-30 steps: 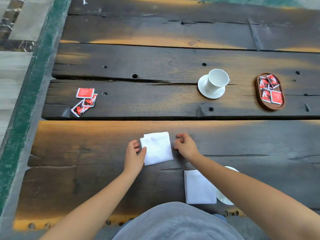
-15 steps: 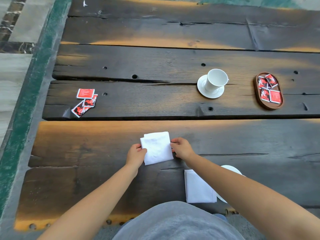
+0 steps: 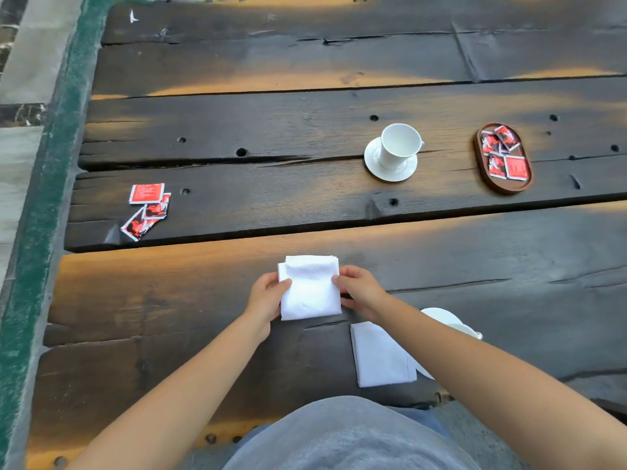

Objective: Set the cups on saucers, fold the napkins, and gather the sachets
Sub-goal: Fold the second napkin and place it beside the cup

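Note:
A folded white napkin (image 3: 309, 289) lies on the dark plank table in front of me. My left hand (image 3: 267, 294) pinches its left edge and my right hand (image 3: 360, 290) pinches its right edge. A second folded napkin (image 3: 381, 356) lies nearer, to the right, partly under my right forearm. Behind that forearm a white cup on its saucer (image 3: 448, 320) shows only in part. Farther off, another white cup (image 3: 397, 145) stands on a saucer (image 3: 375, 162). Loose red sachets (image 3: 146, 209) lie at the left; several more fill an oval wooden tray (image 3: 507, 188).
The table (image 3: 237, 130) is made of dark, cracked planks with gaps and bolt holes. Its left edge borders a green strip (image 3: 44, 198) and stone paving. My grey-clad lap shows at the bottom.
Both hands closed in from beside the napkin and took hold of its side edges. The napkin's far part now looks bunched and lifted a little.

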Demonstrator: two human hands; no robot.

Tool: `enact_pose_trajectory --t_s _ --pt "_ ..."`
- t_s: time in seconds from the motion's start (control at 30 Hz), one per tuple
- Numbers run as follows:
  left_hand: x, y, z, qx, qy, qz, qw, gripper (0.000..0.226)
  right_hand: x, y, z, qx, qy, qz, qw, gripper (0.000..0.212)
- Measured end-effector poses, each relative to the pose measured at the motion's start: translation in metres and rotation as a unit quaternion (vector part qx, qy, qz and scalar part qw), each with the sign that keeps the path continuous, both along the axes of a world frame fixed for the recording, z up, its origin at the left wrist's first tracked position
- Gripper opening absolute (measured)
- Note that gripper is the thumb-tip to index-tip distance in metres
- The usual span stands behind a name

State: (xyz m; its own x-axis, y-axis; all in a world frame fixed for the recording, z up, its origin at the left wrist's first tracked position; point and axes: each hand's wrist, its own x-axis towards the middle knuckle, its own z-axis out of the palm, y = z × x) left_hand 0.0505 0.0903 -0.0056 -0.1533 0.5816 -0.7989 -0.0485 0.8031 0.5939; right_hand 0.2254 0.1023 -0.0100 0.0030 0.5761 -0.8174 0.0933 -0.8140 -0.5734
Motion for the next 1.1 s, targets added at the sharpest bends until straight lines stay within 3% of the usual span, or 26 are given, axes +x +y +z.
enact_pose_trajectory --t_s 0.27,0.4,0.83,1.1 --pt "0.072 0.028 0.028 0.039 -0.064 -0.030 0.997 0.033 0.074 0.008 0.030 0.054 -0.017 -0.108 0.993 0.008" --pt "0.115 0.047 0.039 0.018 -0.107 -0.133 0.985 0.040 0.120 0.022 0.044 0.082 -0.029 -0.156 0.984 0.006" --pt "0.262 0.123 0.042 0.044 -0.040 -0.118 0.991 0.031 0.246 0.110 0.038 0.141 -0.053 -0.229 0.962 0.019" --pt "0.305 0.182 0.036 0.054 0.002 -0.127 0.990 0.034 0.278 0.183 0.007 0.157 -0.092 -0.225 0.957 0.033"
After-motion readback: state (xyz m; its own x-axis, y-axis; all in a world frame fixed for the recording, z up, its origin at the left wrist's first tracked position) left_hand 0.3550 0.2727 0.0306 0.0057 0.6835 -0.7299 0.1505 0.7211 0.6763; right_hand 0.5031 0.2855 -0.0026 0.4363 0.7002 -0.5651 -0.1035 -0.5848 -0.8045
